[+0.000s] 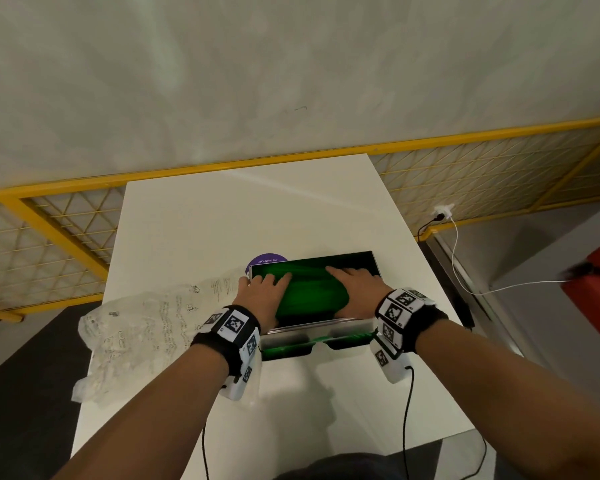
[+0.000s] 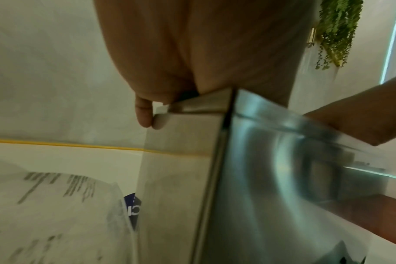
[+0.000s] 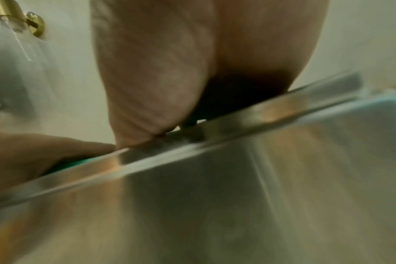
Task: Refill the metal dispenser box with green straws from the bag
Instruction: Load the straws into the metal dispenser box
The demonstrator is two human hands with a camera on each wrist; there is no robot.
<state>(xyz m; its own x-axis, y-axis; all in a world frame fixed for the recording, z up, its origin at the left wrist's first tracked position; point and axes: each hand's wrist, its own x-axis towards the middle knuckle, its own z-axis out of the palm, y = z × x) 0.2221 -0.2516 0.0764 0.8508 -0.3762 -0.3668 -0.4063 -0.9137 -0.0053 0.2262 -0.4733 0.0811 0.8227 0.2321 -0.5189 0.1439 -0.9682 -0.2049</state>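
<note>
Right now both of my hands lie flat on the green straws (image 1: 309,289) that fill the metal dispenser box (image 1: 312,328). My left hand (image 1: 262,292) is spread, palm down, over the left part of the pile; its fingers (image 1: 269,279) reach toward the far rim and the thumb hangs over the box's left edge, which the left wrist view shows touching the outer wall at the corner. My right hand (image 1: 355,284) is spread the same way over the right part, fingers straight and pointing to the far left, the heel of the palm near the front rim. Neither hand curls round anything; both press down on the straws.

The box stands on the white tabletop (image 1: 194,230), near its middle and close to me, its open top facing up. Along its lower front a slot shows a green strip of straws behind the metal lip.

Just left of the box lies the bag (image 1: 142,327), clear crumpled plastic with printed text, flat on the tabletop and reaching past its left edge. A purple round label (image 1: 267,259) peeks out just behind the box's far left corner. Beyond the tabletop runs a yellow mesh fence (image 1: 499,168), and a white cable (image 1: 465,268) trails at the right.
</note>
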